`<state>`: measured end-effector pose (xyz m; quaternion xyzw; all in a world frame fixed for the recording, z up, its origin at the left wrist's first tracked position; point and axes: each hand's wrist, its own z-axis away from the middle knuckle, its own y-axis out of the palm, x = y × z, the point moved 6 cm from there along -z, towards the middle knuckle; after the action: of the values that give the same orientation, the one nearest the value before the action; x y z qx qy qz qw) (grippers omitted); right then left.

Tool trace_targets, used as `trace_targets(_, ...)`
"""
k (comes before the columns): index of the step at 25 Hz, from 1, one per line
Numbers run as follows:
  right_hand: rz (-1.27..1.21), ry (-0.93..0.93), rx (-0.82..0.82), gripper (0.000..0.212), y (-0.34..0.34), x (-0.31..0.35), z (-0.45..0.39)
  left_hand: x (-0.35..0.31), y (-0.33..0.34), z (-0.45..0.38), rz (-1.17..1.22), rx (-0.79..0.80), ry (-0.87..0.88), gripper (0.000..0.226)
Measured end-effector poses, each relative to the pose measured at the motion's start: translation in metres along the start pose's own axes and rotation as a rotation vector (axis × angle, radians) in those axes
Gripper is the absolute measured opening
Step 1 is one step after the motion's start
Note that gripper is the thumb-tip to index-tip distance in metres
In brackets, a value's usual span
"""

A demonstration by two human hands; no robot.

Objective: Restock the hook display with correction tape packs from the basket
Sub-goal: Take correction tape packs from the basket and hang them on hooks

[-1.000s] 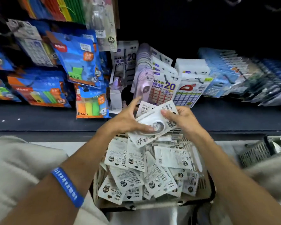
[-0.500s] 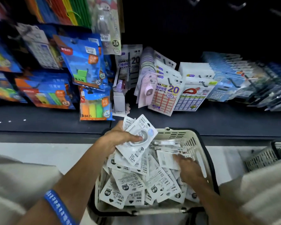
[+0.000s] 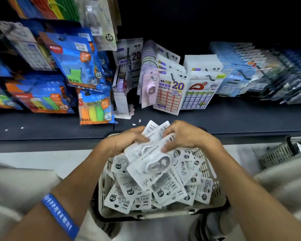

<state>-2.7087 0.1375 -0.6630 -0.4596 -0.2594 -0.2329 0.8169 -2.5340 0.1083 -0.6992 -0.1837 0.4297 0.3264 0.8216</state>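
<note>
The correction tape packs (image 3: 151,153) I judge light, flat and slick-filmed, stiff only round the blister, so best taken by the card edge near the hang hole. A fanned bunch sits in my grip above the basket (image 3: 214,197); more lie loose inside it. My left hand (image 3: 127,141) curls round the bunch; my right hand (image 3: 182,136) pinches its top packs.

Pack print (image 3: 156,186) blurred, basket (image 3: 214,192) mostly hidden
</note>
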Motion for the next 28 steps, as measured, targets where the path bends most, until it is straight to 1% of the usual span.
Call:
trace_targets(1, -0.109, -0.034, -0.044, 0.025, 0.005, 0.004, -0.002, 0.002, 0.007, 0.001, 0.064, 0.062, -0.019, 0.036)
trace_targets(2, -0.266, -0.069, -0.106, 0.026, 0.010, 0.006, -0.005, 0.004, 0.010, 0.001, 0.043, 0.081, -0.027, 0.035)
trace_targets(3, -0.443, -0.097, -0.203, 0.027, 0.014, 0.004, -0.009, 0.005, 0.012, 0.002, -0.014, 0.078, -0.030, 0.040)
trace_targets(4, -0.593, -0.097, -0.343, 0.025, 0.015, -0.003, -0.012, 0.006, 0.012, 0.001, -0.095, 0.050, -0.028, 0.048)
trace_targets(5, -0.685, -0.060, -0.527, 0.020, 0.014, -0.016, -0.011, 0.004, 0.008, 0.000, -0.168, -0.004, -0.025, 0.054)
trace_targets(6, -0.671, 0.022, -0.703, 0.013, 0.013, -0.035, -0.007, 0.002, 0.001, -0.001, -0.215, -0.080, -0.017, 0.057)
trace_targets(7, -0.486, 0.111, -0.777, 0.007, 0.014, -0.054, -0.001, 0.000, -0.010, -0.001, -0.234, -0.177, -0.002, 0.058)
trace_targets(8, -0.139, 0.200, -0.696, 0.025, 0.022, -0.071, 0.003, -0.002, -0.021, 0.001, -0.225, -0.278, 0.020, 0.057)
trace_targets(9, 0.202, 0.235, -0.438, 0.057, 0.045, -0.090, 0.003, -0.003, -0.033, 0.003, -0.207, -0.368, 0.044, 0.055)
trace_targets(10, 0.429, 0.208, -0.150, 0.088, 0.076, -0.105, 0.005, -0.003, -0.041, 0.005, -0.189, -0.433, 0.058, 0.055)
trace_targets(11, 0.532, 0.149, 0.056, 0.109, 0.104, -0.115, 0.010, -0.001, -0.047, 0.006, -0.174, -0.473, 0.057, 0.057)
trace_targets(12, 0.564, 0.063, 0.174, 0.118, 0.126, -0.116, 0.013, 0.001, -0.051, 0.006, -0.175, -0.500, 0.045, 0.061)
trace_targets(13, 0.586, -0.049, 0.214, 0.118, 0.140, -0.112, 0.012, 0.003, -0.054, 0.007, -0.191, -0.527, 0.033, 0.067)
trace_targets(14, 0.619, -0.152, 0.210, 0.111, 0.147, -0.104, 0.009, 0.004, -0.056, 0.007, -0.203, -0.550, 0.028, 0.073)
trace_targets(16, 0.664, -0.311, 0.168, 0.093, 0.153, -0.086, 0.001, 0.006, -0.058, 0.008, -0.194, -0.569, 0.025, 0.078)
trace_targets(17, 0.633, -0.346, 0.140, 0.081, 0.152, -0.076, -0.003, 0.006, -0.058, 0.008, -0.191, -0.571, 0.026, 0.077)
trace_targets(18, 0.543, -0.347, 0.104, 0.067, 0.148, -0.067, -0.006, 0.005, -0.058, 0.009, -0.194, -0.574, 0.028, 0.076)
trace_targets(19, 0.382, -0.308, 0.058, 0.050, 0.138, -0.060, -0.008, 0.004, -0.060, 0.010, -0.199, -0.583, 0.028, 0.073)
trace_targets(20, 0.154, -0.224, 0.018, 0.035, 0.123, -0.057, -0.010, 0.002, -0.064, 0.013, -0.191, -0.602, 0.033, 0.070)
trace_targets(21, -0.093, -0.115, -0.005, 0.026, 0.105, -0.059, -0.010, 0.000, -0.069, 0.015, -0.163, -0.623, 0.047, 0.067)
trace_targets(22, -0.323, 0.001, -0.028, 0.030, 0.087, -0.063, -0.010, -0.003, -0.073, 0.017, -0.121, -0.641, 0.071, 0.065)
trace_targets(24, -0.816, 0.183, -0.101, 0.064, 0.055, -0.074, -0.004, -0.007, -0.080, 0.021, -0.010, -0.662, 0.123, 0.067)
trace_targets(25, -1.058, 0.222, -0.163, 0.074, 0.044, -0.077, -0.001, -0.008, -0.081, 0.023, 0.043, -0.662, 0.142, 0.067)
trace_targets(26, -1.243, 0.240, -0.223, 0.071, 0.039, -0.076, 0.000, -0.008, -0.079, 0.024, 0.087, -0.648, 0.149, 0.064)
trace_targets(27, -1.342, 0.256, -0.255, 0.059, 0.038, -0.070, 0.000, -0.007, -0.074, 0.024, 0.127, -0.613, 0.143, 0.061)
trace_targets(28, -1.385, 0.288, -0.267, 0.045, 0.041, -0.063, -0.001, -0.005, -0.065, 0.023, 0.170, -0.554, 0.123, 0.058)
